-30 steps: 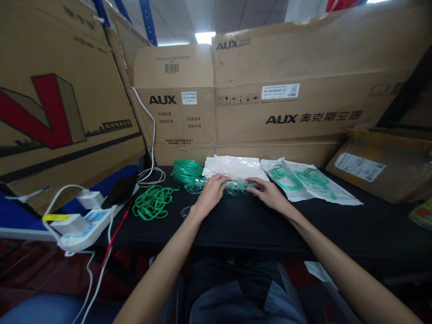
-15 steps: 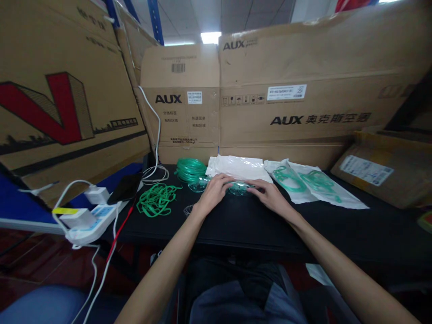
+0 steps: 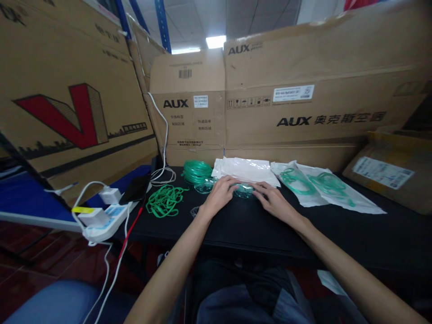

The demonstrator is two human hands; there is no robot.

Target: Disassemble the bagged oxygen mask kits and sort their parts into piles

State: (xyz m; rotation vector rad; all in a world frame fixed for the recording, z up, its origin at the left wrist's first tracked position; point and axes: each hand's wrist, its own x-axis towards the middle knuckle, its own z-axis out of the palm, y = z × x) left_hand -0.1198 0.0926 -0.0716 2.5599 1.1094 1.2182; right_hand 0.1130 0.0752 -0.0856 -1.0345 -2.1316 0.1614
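My left hand [image 3: 220,195] and my right hand [image 3: 273,201] rest on the black table [image 3: 256,225], fingers curled onto a clear greenish plastic mask [image 3: 243,191] lying between them. A second clear mask piece [image 3: 205,185] lies just left of my left hand. Behind it sits a coil of green tubing [image 3: 195,170]. A stack of white plastic bags [image 3: 245,168] lies just beyond my fingers. A loose heap of green elastic bands [image 3: 165,201] is further left.
Sealed bags with green tubing [image 3: 320,185] lie to the right. A white power strip [image 3: 106,220] with chargers and cables hangs at the table's left edge beside a black phone [image 3: 135,189]. Tall AUX cardboard boxes [image 3: 286,99] wall the table's back and sides.
Both hands stay on the mask with only small finger shifts. The camera has turned slightly left, so everything sits a little further right in the picture.
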